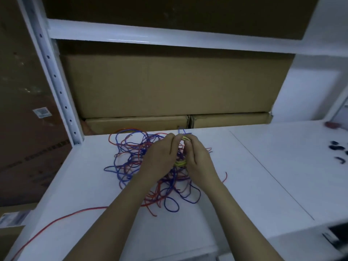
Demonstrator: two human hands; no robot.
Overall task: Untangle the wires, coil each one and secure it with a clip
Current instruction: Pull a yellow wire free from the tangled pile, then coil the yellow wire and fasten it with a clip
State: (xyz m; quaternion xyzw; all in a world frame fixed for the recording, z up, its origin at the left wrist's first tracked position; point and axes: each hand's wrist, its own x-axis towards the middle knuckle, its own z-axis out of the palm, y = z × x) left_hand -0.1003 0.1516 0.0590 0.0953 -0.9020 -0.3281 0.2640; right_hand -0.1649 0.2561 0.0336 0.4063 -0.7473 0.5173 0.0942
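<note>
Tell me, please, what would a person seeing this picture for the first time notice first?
The eye goes first to the tangle of red and blue wires in the middle of the white table. Above it, the left hand and right hand meet, holding a small yellow-green coil between them. Behind stands a large cardboard box under a shelf, and small dark clips lie at the far right.

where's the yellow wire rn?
Head view, centre: the yellow wire is held between the left hand and right hand, above the tangled red and blue wires on the white table.
</note>
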